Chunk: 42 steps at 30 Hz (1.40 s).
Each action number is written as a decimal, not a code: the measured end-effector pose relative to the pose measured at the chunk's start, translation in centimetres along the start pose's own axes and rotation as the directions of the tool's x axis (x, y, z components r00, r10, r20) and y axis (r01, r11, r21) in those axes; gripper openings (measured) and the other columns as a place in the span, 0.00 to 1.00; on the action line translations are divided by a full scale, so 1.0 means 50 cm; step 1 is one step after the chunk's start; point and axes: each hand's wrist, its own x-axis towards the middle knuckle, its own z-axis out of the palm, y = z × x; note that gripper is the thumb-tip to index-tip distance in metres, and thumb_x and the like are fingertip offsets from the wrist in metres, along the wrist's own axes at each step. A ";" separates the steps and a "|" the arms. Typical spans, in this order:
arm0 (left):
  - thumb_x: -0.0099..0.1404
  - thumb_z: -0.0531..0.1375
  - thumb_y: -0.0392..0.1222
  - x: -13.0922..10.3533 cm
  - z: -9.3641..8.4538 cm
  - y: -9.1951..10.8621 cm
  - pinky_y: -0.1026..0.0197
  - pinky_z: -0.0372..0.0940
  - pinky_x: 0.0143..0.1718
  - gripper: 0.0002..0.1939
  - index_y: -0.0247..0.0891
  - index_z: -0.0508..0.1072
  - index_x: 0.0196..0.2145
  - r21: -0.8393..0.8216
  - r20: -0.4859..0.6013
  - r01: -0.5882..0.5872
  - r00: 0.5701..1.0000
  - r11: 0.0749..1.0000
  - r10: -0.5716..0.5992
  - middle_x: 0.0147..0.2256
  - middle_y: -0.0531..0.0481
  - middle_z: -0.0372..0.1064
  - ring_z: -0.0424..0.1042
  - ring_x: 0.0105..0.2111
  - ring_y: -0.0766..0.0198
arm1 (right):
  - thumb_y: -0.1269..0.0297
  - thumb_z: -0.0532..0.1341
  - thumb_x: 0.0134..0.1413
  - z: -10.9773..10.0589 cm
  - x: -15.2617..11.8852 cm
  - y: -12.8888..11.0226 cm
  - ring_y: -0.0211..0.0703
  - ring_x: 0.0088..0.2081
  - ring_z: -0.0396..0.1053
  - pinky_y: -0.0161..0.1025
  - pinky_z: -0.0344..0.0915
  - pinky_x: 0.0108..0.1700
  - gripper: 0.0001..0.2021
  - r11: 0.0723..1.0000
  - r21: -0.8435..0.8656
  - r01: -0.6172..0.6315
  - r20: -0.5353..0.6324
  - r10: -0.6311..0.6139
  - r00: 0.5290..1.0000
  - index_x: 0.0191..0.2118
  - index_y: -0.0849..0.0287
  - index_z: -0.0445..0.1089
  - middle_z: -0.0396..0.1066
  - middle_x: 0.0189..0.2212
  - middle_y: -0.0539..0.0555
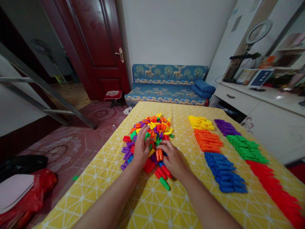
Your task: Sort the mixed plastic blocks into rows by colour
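A heap of mixed coloured plastic pieces [152, 124] lies on the yellow patterned tablecloth [152, 203]. My left hand [142, 148] is over the left part of the heap, its fingers close to a green piece [147, 136]; what it grips, if anything, is hidden. On the heap's right side my right hand [173, 159] has its fingers bent beside two orange pieces [159, 155]; whether it holds something is unclear. To the right lie single-colour groups: yellow [200, 122], orange [207, 140], blue [225, 173], purple [227, 128], green [247, 149] and red [276, 190].
Beyond the table stands a blue patterned sofa [164, 90]. A white cabinet [240, 100] runs along the right, with a ring light above it. At the left are a metal ladder [54, 97] and a red bag [45, 183]. A small green piece [75, 177] lies on the floor.
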 end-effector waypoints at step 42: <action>0.66 0.58 0.36 -0.015 -0.004 0.032 0.63 0.67 0.39 0.04 0.38 0.74 0.38 -0.075 0.401 -0.209 0.889 0.975 0.221 0.38 0.47 0.68 0.71 0.38 0.64 | 0.60 0.65 0.53 0.015 -0.002 0.006 0.41 0.40 0.72 0.38 0.68 0.43 0.09 0.592 0.804 -0.052 -0.173 0.317 0.932 0.38 0.56 0.67 0.73 0.41 0.52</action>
